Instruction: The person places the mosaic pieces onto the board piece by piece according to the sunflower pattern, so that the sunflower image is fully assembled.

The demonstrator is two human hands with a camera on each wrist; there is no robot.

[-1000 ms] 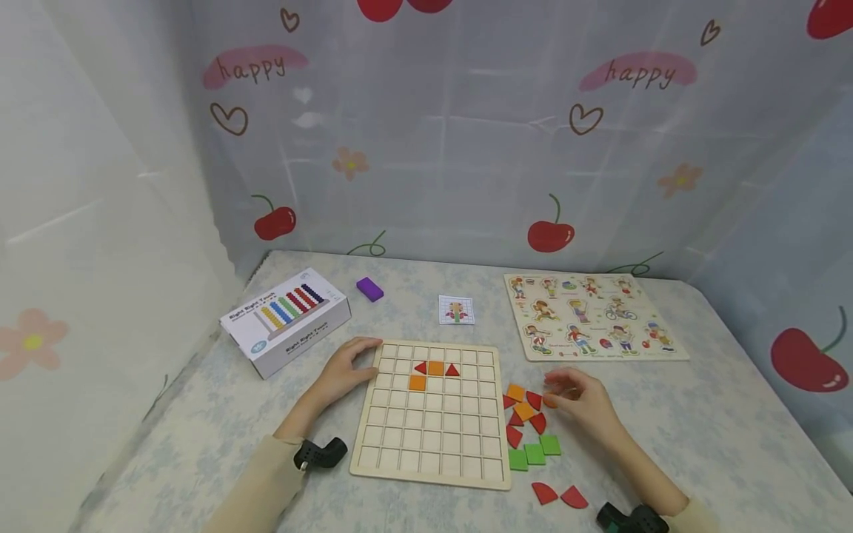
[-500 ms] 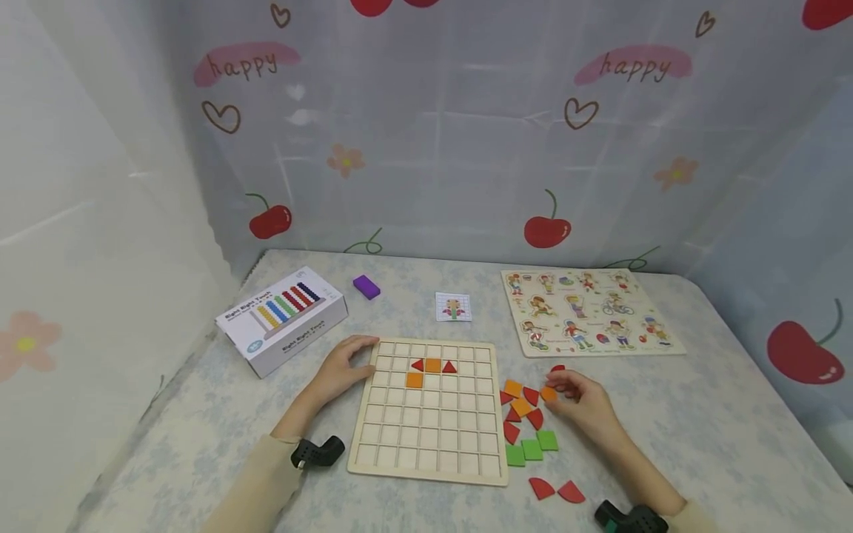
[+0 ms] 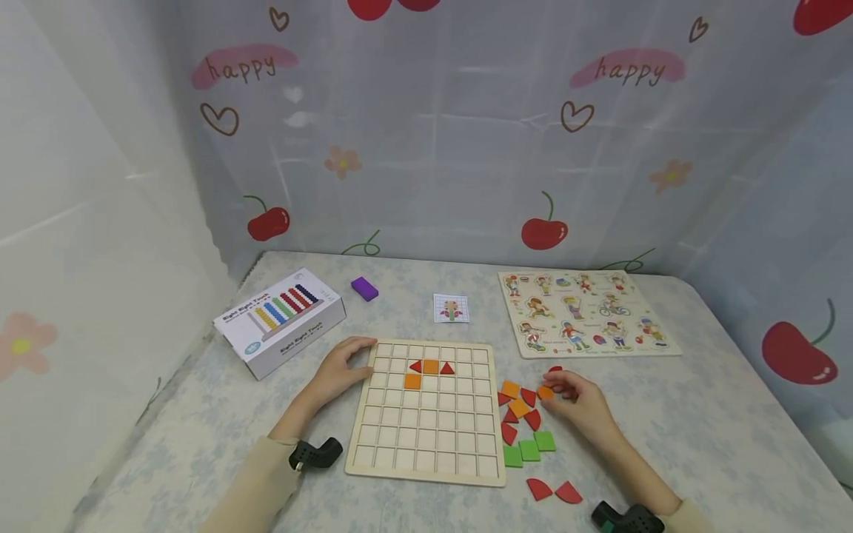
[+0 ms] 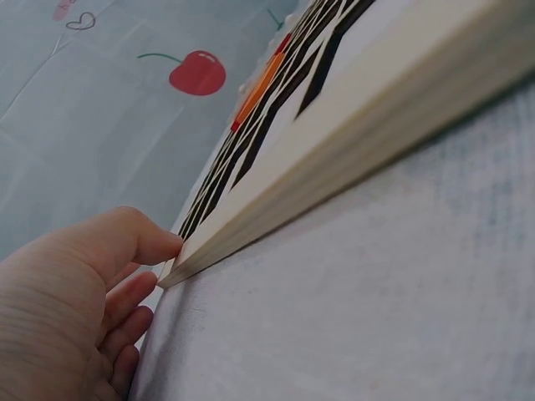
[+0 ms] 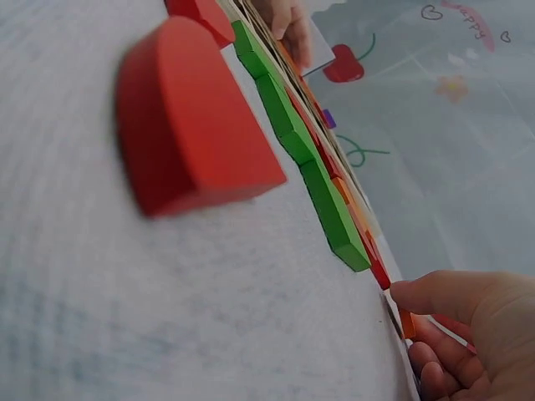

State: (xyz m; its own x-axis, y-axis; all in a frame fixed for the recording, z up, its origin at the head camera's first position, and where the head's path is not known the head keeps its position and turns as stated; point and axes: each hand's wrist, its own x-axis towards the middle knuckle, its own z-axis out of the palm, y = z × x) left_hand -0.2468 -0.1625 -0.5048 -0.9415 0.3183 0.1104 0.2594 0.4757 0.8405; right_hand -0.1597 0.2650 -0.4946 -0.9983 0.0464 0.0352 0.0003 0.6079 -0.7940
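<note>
Cherry-and-heart curtains, printed "happy" in pink at 11 and 1 o'clock, close in a pale floral desk (image 3: pixel 700 429). At centre lies a wooden grid board (image 3: pixel 426 444) holding a few red and orange pieces in its upper rows. The left hand (image 3: pixel 340 370) rests at the board's 10 o'clock corner, thumb on the top edge and fingers loosely curled against the side, steadying it. The right hand (image 3: pixel 576 400), at 3 o'clock of the board, pinches a small orange square tile (image 3: pixel 545 393) between thumb and fingertips, just above the loose pile of orange, red and green tiles (image 3: pixel 523 429).

That tile looks like painted wood: light, stiff, not fragile, its smooth faces a little slippery, so it is best taken by opposite edges. Two red quarter-round pieces (image 3: pixel 553 491) lie apart at 5 o'clock.

A white box (image 3: pixel 280 322) at 10 o'clock pictures a coloured abacus; its lettering is too small to read surely. Beyond sit a purple block (image 3: pixel 364 289), a pattern card (image 3: pixel 450 308) and a figure puzzle (image 3: pixel 586 314).
</note>
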